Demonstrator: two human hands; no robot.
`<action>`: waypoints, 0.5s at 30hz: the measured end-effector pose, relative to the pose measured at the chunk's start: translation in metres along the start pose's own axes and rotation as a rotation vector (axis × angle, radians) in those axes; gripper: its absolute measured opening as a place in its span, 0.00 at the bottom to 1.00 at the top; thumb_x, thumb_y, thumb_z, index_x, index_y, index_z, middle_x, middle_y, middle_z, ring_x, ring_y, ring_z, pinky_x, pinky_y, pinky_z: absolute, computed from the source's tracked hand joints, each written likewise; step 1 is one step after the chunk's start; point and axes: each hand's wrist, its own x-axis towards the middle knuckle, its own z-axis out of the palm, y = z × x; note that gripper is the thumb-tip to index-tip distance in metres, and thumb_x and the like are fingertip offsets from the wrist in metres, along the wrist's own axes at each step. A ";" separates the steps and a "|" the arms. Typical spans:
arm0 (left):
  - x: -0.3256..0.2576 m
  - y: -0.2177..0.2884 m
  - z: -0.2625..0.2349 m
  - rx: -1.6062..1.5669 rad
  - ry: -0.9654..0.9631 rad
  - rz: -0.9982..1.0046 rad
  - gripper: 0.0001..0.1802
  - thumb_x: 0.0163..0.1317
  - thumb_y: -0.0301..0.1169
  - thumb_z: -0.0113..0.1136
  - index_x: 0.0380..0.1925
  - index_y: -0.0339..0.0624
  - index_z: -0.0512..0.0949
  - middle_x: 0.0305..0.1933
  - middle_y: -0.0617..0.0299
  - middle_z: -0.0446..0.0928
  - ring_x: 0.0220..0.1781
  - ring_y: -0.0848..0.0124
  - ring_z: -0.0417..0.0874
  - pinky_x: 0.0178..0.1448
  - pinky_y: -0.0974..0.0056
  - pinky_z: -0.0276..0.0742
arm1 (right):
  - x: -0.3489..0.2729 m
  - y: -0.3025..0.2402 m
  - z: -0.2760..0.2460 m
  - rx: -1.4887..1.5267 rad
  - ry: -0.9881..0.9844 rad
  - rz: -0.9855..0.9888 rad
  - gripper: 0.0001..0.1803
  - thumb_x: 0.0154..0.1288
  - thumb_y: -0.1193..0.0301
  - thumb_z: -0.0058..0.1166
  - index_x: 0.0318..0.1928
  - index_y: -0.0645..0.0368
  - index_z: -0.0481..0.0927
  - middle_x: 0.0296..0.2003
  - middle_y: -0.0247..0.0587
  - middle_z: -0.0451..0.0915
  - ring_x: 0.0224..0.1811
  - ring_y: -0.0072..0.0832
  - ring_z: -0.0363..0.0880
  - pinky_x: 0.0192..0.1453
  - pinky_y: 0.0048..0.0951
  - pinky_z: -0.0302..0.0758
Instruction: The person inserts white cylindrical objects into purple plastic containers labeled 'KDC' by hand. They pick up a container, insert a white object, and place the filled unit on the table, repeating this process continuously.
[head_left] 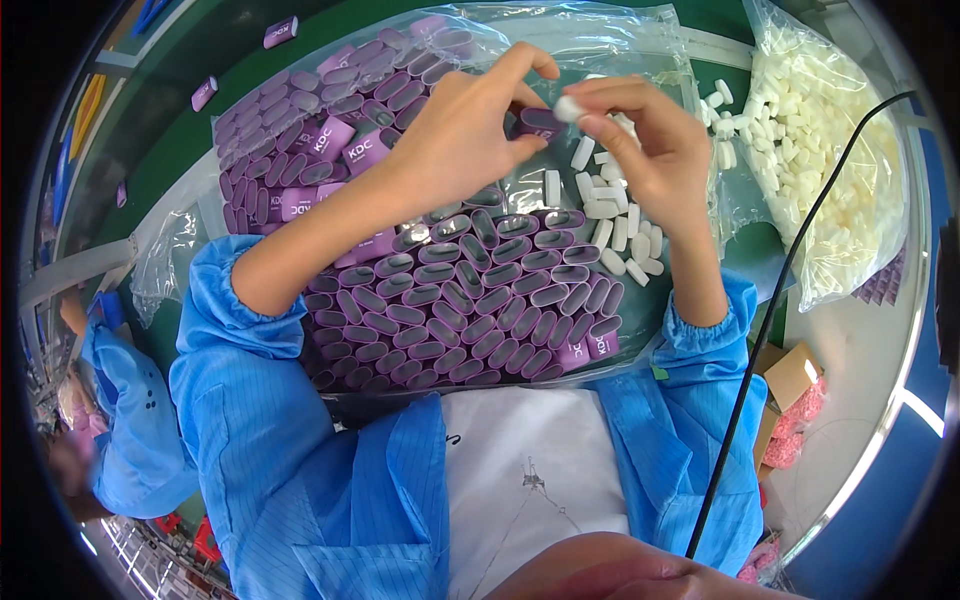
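Note:
My left hand (455,140) is closed around a small purple oval case (540,122), held above the far part of the bench. Pinched between the thumb and fingers of my right hand (655,140) is a white oval plug (568,108), right at the end of that case. I cannot tell whether the plug touches it. Below my hands, many purple oval cases (470,280) stand packed together with their hollow ends up. Loose white plugs (612,200) lie under and beside my right hand.
A clear plastic bag (810,170) full of white plugs stands at the right. Plastic film (300,90) covers more cases at the far left. A black cable (790,265) hangs across the right side. Another person's blue sleeve (140,400) shows at the left.

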 end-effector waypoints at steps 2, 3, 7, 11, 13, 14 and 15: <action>-0.001 0.004 0.000 0.031 -0.006 -0.007 0.33 0.53 0.27 0.73 0.57 0.48 0.67 0.41 0.56 0.88 0.36 0.54 0.88 0.42 0.62 0.80 | 0.000 0.000 0.002 -0.170 -0.062 -0.074 0.08 0.58 0.82 0.65 0.40 0.62 0.86 0.39 0.41 0.87 0.40 0.31 0.84 0.45 0.29 0.80; -0.002 0.005 0.001 0.024 -0.010 -0.025 0.33 0.53 0.27 0.73 0.58 0.49 0.67 0.42 0.55 0.88 0.37 0.53 0.88 0.42 0.61 0.80 | 0.000 0.000 0.004 -0.255 -0.094 -0.110 0.09 0.58 0.82 0.65 0.40 0.61 0.87 0.38 0.40 0.87 0.39 0.32 0.84 0.44 0.29 0.80; -0.004 0.000 0.010 0.025 0.042 0.018 0.36 0.53 0.27 0.73 0.61 0.51 0.66 0.42 0.53 0.87 0.38 0.49 0.88 0.41 0.58 0.81 | -0.003 0.001 0.014 -0.358 -0.023 -0.196 0.09 0.54 0.82 0.67 0.36 0.59 0.88 0.35 0.37 0.87 0.38 0.34 0.82 0.40 0.31 0.79; -0.004 -0.002 0.009 0.027 0.038 -0.001 0.38 0.53 0.27 0.74 0.63 0.51 0.66 0.43 0.53 0.87 0.41 0.49 0.88 0.42 0.58 0.82 | -0.006 0.003 0.021 -0.375 -0.004 -0.231 0.09 0.53 0.83 0.66 0.36 0.59 0.88 0.35 0.36 0.87 0.39 0.35 0.81 0.40 0.31 0.79; -0.002 0.003 0.004 0.022 0.022 -0.033 0.38 0.52 0.27 0.74 0.63 0.51 0.67 0.42 0.53 0.88 0.42 0.50 0.88 0.44 0.58 0.82 | -0.005 0.005 0.020 -0.359 -0.019 -0.240 0.10 0.54 0.83 0.66 0.37 0.59 0.89 0.36 0.36 0.87 0.39 0.35 0.81 0.40 0.31 0.79; -0.002 0.003 0.003 0.025 0.051 0.012 0.38 0.52 0.27 0.74 0.63 0.49 0.67 0.41 0.54 0.88 0.42 0.53 0.88 0.46 0.59 0.81 | -0.003 0.003 0.016 -0.356 -0.037 -0.223 0.10 0.54 0.83 0.66 0.38 0.59 0.89 0.37 0.37 0.87 0.39 0.35 0.81 0.41 0.31 0.79; -0.002 0.002 0.001 0.027 0.080 0.056 0.38 0.52 0.26 0.75 0.63 0.48 0.67 0.40 0.55 0.88 0.43 0.55 0.88 0.47 0.60 0.81 | 0.000 0.001 0.011 -0.352 -0.055 -0.205 0.10 0.55 0.83 0.65 0.38 0.59 0.89 0.38 0.37 0.87 0.40 0.34 0.82 0.41 0.31 0.80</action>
